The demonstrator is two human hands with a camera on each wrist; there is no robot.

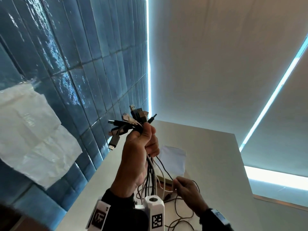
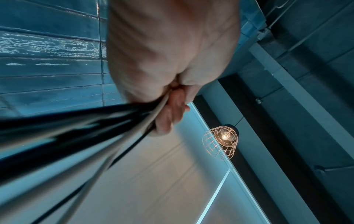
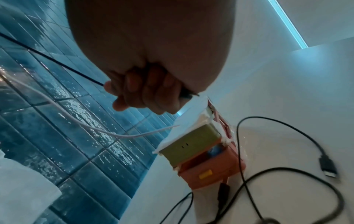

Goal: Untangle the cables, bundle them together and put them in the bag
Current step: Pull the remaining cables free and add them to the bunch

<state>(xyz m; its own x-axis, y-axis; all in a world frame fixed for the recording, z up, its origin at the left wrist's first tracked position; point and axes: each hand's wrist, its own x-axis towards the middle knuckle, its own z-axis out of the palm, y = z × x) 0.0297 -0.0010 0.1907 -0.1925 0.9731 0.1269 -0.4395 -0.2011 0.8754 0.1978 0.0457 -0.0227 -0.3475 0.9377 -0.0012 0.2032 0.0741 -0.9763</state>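
My left hand [image 1: 141,144] is raised and grips a bundle of black and white cables [image 1: 150,174] just below their plugs [image 1: 133,120], which fan out above the fist. The left wrist view shows the same hand [image 2: 172,112] with the blurred cables [image 2: 86,128] running down from it. Lower right, my right hand [image 1: 186,187] pinches one thin black cable [image 1: 164,167] that leads up to the bundle. In the right wrist view its fingers [image 3: 145,94] curl round that black cable [image 3: 57,60], and a white cable [image 3: 76,121] hangs beside it. A crumpled white plastic bag [image 1: 33,130] hangs on the tiled wall at left.
The white table [image 1: 208,147] stands against the blue tiled wall [image 1: 75,64]. On it are an orange and green box [image 3: 201,159] under white paper [image 1: 173,159], and loose black cable loops [image 3: 287,128] with a plug [image 3: 328,166]. A wire-cage lamp [image 2: 220,141] hangs overhead.
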